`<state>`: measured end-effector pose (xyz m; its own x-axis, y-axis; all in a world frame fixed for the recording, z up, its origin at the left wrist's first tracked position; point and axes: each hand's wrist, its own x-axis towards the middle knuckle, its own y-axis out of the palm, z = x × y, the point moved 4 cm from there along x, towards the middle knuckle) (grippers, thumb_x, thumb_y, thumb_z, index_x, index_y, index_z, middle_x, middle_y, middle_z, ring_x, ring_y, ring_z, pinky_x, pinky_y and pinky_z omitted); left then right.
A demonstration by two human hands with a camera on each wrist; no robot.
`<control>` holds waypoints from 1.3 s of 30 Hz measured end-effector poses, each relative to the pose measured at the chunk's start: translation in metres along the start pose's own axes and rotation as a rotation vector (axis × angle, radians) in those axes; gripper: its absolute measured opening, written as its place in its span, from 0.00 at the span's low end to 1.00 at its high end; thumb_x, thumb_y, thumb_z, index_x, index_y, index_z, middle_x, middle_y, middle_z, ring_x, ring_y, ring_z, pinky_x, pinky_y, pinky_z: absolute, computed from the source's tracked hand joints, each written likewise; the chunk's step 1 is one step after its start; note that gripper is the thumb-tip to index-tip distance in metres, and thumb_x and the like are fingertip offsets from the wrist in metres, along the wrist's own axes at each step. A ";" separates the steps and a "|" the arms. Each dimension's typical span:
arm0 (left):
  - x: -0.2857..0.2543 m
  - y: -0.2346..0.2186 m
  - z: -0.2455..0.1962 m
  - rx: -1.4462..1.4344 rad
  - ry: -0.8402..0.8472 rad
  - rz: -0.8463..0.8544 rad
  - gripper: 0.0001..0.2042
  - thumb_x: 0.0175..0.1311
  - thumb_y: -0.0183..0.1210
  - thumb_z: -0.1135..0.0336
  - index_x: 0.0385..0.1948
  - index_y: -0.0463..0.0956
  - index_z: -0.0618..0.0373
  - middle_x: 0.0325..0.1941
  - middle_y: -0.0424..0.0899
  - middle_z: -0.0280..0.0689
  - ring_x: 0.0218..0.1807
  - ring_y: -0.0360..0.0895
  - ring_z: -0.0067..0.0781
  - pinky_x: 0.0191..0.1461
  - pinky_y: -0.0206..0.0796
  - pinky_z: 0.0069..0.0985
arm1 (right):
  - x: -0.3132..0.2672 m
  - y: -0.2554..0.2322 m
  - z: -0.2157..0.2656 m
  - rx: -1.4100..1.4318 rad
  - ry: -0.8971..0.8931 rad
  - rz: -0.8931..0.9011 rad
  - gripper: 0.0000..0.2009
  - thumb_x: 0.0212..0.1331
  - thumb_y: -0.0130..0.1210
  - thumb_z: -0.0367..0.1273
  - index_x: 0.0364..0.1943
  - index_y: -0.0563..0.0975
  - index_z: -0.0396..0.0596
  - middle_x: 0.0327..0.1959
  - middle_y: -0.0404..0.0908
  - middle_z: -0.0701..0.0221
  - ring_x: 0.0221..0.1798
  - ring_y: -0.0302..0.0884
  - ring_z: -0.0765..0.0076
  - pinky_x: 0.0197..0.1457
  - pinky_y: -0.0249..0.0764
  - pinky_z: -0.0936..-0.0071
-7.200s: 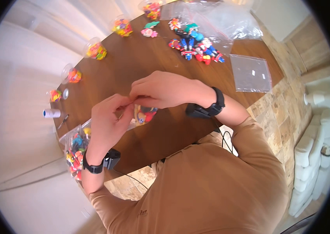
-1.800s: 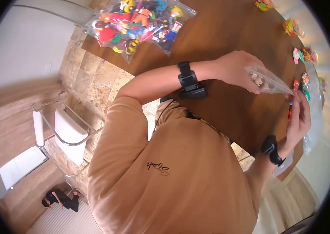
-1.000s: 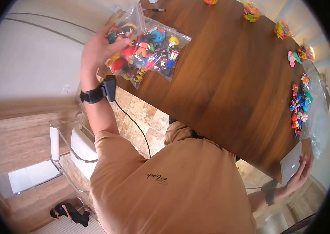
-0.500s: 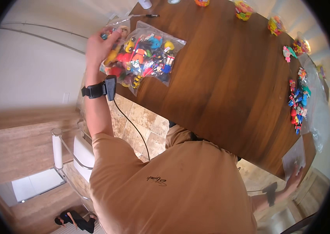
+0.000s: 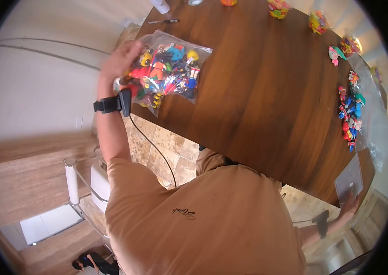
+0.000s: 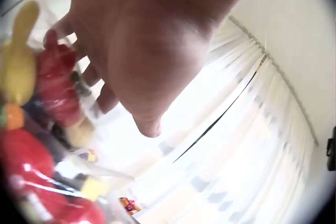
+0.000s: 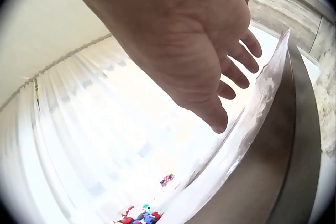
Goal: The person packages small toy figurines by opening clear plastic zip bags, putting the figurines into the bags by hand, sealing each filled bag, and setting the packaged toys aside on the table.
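Note:
On the far left of the head view, my left hand (image 5: 123, 59) is at the edge of clear zip bags (image 5: 169, 68) packed with colourful toy figures. In the left wrist view its fingers are loosely extended beside a red figure (image 6: 58, 85) and a yellow one (image 6: 18, 71) inside the plastic. At the opposite end of the table, my right hand (image 5: 351, 206) lies at the lower edge of a flat, clear bag (image 5: 349, 178). The right wrist view shows its spread fingers (image 7: 239, 74) straight, close to the plastic.
Loose toy figures (image 5: 351, 114) lie by large plastic bags (image 5: 374, 105) at the right. A pink and green figure (image 5: 335, 56) and several cups of bright pieces (image 5: 318, 22) line the far edge. A pen (image 5: 164, 21) and white bottle (image 5: 160, 5) are at upper left.
Earlier both hands pinched a small bag of figures. My left hand carried it left onto the filled bags and let it go. My right hand moved to the flat bag.

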<state>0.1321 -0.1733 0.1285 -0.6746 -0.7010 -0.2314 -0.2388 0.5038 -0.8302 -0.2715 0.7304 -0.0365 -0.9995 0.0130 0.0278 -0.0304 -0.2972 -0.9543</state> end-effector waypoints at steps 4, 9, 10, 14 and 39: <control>0.006 0.012 0.004 0.109 0.162 -0.186 0.28 0.72 0.49 0.45 0.59 0.73 0.63 0.62 0.76 0.49 0.66 0.71 0.46 0.69 0.59 0.34 | 0.001 0.015 -0.026 -0.140 0.008 -0.005 0.34 0.60 0.63 0.46 0.67 0.67 0.41 0.63 0.75 0.54 0.62 0.75 0.54 0.63 0.72 0.61; 0.027 0.013 0.033 0.198 0.093 -0.172 0.31 0.73 0.47 0.45 0.63 0.68 0.66 0.66 0.72 0.52 0.69 0.67 0.47 0.72 0.55 0.33 | -0.038 -0.011 0.046 -0.112 0.079 -0.190 0.33 0.58 0.63 0.47 0.63 0.71 0.41 0.62 0.73 0.50 0.65 0.70 0.47 0.66 0.67 0.57; 0.027 0.016 0.016 0.162 0.158 -0.073 0.31 0.74 0.45 0.44 0.63 0.68 0.66 0.64 0.73 0.51 0.67 0.68 0.46 0.71 0.56 0.33 | -0.042 -0.016 0.057 -0.153 0.020 -0.221 0.30 0.57 0.63 0.45 0.61 0.73 0.41 0.59 0.76 0.50 0.62 0.73 0.47 0.64 0.69 0.58; 0.058 0.015 0.058 0.027 0.078 0.043 0.31 0.76 0.42 0.44 0.60 0.70 0.68 0.61 0.76 0.49 0.62 0.71 0.41 0.69 0.57 0.33 | -0.058 -0.032 0.090 0.070 0.133 -0.238 0.26 0.55 0.62 0.39 0.57 0.75 0.42 0.51 0.81 0.54 0.54 0.79 0.50 0.58 0.73 0.62; -0.002 0.063 -0.043 -0.186 0.074 0.078 0.33 0.72 0.54 0.52 0.70 0.58 0.67 0.72 0.64 0.51 0.70 0.65 0.38 0.72 0.56 0.29 | -0.089 -0.087 0.135 1.295 -0.220 -0.384 0.09 0.69 0.52 0.25 0.51 0.77 0.41 0.48 0.83 0.61 0.50 0.81 0.66 0.54 0.77 0.69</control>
<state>0.0878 -0.1184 0.0981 -0.7441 -0.6204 -0.2477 -0.3038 0.6445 -0.7016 -0.1800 0.6259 0.0845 -0.9037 0.1820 0.3876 -0.1640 -0.9833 0.0792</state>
